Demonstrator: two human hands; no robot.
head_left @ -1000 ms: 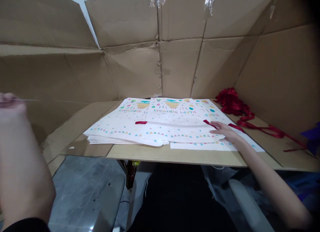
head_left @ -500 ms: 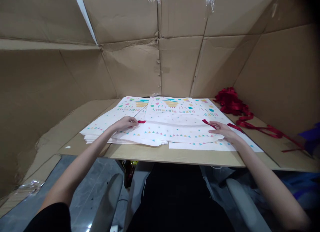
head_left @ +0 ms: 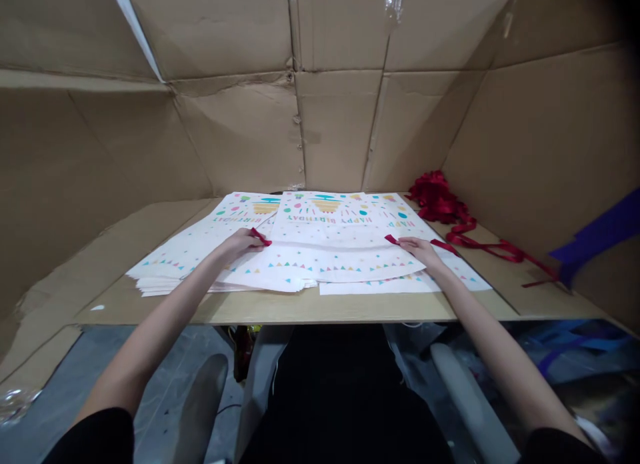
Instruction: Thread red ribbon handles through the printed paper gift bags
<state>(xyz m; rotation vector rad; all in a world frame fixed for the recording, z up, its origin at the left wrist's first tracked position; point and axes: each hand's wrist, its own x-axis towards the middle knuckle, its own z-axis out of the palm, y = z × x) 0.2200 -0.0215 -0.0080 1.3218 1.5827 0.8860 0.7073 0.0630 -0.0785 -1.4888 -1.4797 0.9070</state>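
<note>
White printed sheets [head_left: 345,236] with birthday lettering, a cake and small flags lie overlapping on the table. My left hand [head_left: 243,243] is closed on a short piece of red ribbon [head_left: 261,237] over the left part of the sheets. Over their right part, my right hand [head_left: 419,249] has its fingers pressed together on another piece of red ribbon [head_left: 392,239], whose end sticks out to the left. More red ribbon [head_left: 444,247] shows just right of that hand, crossing the sheets' edge.
A tangled heap of red ribbon [head_left: 436,196] lies at the back right, with a strand trailing right. Purple strips [head_left: 595,241] are at the far right. Cardboard walls [head_left: 250,137] surround the wooden table [head_left: 280,307]. Chair armrests stand below.
The view has turned slightly right. The red piece at my left hand is now tilted and sits closer to the fingers. My right hand's fingers are closer together on its ribbon.
</note>
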